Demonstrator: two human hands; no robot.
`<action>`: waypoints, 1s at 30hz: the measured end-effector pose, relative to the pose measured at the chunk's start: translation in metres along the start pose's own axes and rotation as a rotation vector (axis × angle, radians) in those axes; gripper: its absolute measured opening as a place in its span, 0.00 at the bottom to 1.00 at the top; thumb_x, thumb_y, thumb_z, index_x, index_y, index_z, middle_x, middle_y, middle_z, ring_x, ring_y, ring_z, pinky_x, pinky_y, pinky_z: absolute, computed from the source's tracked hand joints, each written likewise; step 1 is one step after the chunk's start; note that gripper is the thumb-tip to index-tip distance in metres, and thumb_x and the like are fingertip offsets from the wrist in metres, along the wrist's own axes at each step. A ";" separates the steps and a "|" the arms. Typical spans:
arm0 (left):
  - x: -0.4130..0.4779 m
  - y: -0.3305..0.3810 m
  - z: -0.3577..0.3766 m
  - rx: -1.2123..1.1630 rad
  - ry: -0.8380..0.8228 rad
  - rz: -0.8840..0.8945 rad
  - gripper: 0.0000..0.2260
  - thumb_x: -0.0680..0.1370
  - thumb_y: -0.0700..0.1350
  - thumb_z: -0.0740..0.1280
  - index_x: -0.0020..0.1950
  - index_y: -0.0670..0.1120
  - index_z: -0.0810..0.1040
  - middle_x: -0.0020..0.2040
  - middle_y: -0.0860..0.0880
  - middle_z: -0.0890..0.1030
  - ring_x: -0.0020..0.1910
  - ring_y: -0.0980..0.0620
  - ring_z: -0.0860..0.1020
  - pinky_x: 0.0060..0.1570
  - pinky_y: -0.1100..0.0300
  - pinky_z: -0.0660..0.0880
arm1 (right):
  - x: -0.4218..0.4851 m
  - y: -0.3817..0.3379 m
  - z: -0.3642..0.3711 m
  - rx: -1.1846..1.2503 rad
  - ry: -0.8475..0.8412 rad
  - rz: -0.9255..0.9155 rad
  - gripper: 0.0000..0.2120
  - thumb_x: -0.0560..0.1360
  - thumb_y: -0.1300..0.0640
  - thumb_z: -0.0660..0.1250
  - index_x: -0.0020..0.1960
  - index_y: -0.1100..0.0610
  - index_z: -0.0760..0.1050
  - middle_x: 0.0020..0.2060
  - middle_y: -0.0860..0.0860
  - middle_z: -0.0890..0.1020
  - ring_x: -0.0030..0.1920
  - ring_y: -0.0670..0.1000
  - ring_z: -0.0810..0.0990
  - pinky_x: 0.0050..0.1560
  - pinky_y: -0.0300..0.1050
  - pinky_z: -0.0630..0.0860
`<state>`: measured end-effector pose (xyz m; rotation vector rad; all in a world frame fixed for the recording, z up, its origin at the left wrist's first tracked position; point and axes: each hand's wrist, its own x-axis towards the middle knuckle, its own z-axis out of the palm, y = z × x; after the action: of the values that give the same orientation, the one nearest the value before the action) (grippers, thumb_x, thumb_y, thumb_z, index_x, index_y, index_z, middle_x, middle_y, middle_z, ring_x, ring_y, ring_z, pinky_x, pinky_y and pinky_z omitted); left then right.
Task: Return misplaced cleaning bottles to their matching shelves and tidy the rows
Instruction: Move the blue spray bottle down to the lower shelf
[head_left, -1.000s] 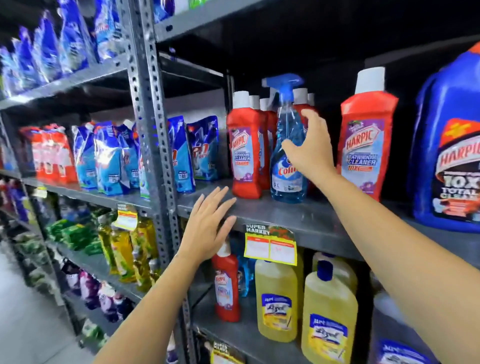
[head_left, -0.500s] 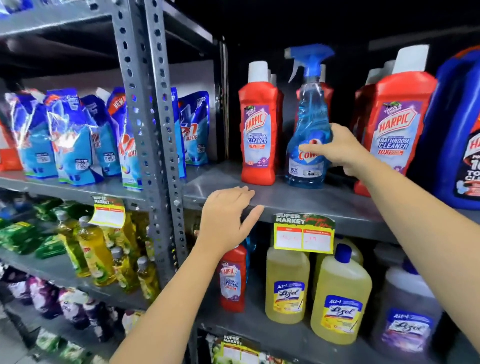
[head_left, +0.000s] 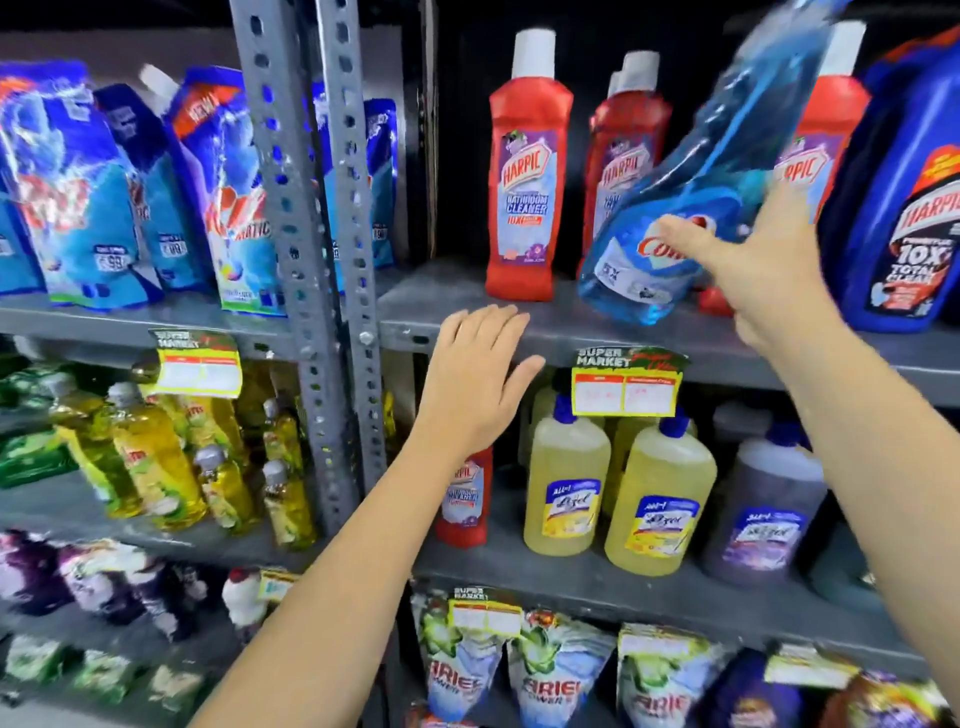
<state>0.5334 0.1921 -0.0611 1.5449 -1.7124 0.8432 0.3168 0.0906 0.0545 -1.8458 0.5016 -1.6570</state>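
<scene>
My right hand (head_left: 753, 270) grips a blue Colin spray bottle (head_left: 670, 234), which is tilted to the right and lifted just off the grey shelf (head_left: 426, 306); its top is blurred. Red Harpic bathroom cleaner bottles (head_left: 527, 171) stand upright in a row on that shelf, beside and behind the spray bottle. My left hand (head_left: 478, 374) rests open on the shelf's front edge with fingers spread. One lone red Harpic bottle (head_left: 465, 499) stands on the shelf below, partly hidden by my left wrist.
A big blue Harpic jug (head_left: 904, 208) stands at the far right. Yellow Lizol bottles (head_left: 566, 483) and a purple one (head_left: 763, 514) fill the lower shelf. Blue detergent pouches (head_left: 78, 197) sit left of the perforated upright (head_left: 306, 208). Ariel packs (head_left: 467, 670) lie lowest.
My right hand has tipped the blue spray bottle to the right and raised it off the shelf. The view dropped and moved closer. My left hand stays on the shelf edge.
</scene>
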 end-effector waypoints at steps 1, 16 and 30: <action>-0.008 -0.001 0.004 0.011 0.001 0.004 0.24 0.82 0.55 0.52 0.72 0.42 0.66 0.72 0.42 0.69 0.73 0.44 0.63 0.72 0.46 0.55 | -0.011 -0.009 -0.006 0.038 -0.015 -0.002 0.24 0.62 0.47 0.79 0.54 0.48 0.74 0.49 0.44 0.85 0.52 0.48 0.84 0.46 0.39 0.80; -0.246 -0.020 0.093 0.126 -0.760 -0.111 0.25 0.82 0.57 0.50 0.75 0.46 0.62 0.78 0.44 0.55 0.77 0.46 0.47 0.73 0.41 0.47 | -0.223 0.111 0.027 -0.111 -0.337 0.425 0.28 0.63 0.58 0.80 0.53 0.34 0.74 0.46 0.33 0.83 0.48 0.36 0.82 0.48 0.34 0.78; -0.286 -0.024 0.117 0.064 -0.906 -0.178 0.29 0.81 0.62 0.44 0.78 0.48 0.51 0.79 0.47 0.52 0.77 0.47 0.49 0.74 0.43 0.42 | -0.254 0.210 0.052 -0.231 -0.400 0.662 0.26 0.68 0.55 0.77 0.61 0.44 0.69 0.53 0.44 0.82 0.53 0.43 0.81 0.53 0.36 0.75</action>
<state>0.5712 0.2540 -0.3620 2.2850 -2.0855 0.0679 0.3539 0.1058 -0.2768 -1.8260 1.0192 -0.7982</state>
